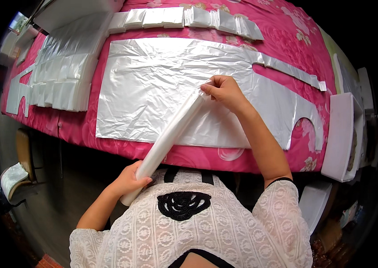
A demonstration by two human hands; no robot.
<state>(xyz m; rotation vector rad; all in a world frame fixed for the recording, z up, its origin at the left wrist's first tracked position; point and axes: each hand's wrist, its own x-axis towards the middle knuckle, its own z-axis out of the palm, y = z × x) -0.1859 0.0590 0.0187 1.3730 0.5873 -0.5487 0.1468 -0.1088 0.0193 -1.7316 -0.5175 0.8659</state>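
A long white plastic bag (171, 127), folded lengthwise into a narrow strip, slants between my two hands. My left hand (131, 181) is closed around its lower part, past the table's front edge, and a short end sticks out below the fist. With thumb and fingertips, my right hand (223, 92) pinches the upper end. Beneath that end a large stack of flat, crinkled white plastic bags (135, 89) lies on the table. Their cut-out handles point to the right. The strip covers part of this stack.
A pink floral cloth (282, 27) covers the table. Folded bags (162, 18) line up at the back; more bag bundles (61, 94) are piled at the left. A white box (338, 138) stands at the right edge. A wooden chair (23, 152) is at the lower left.
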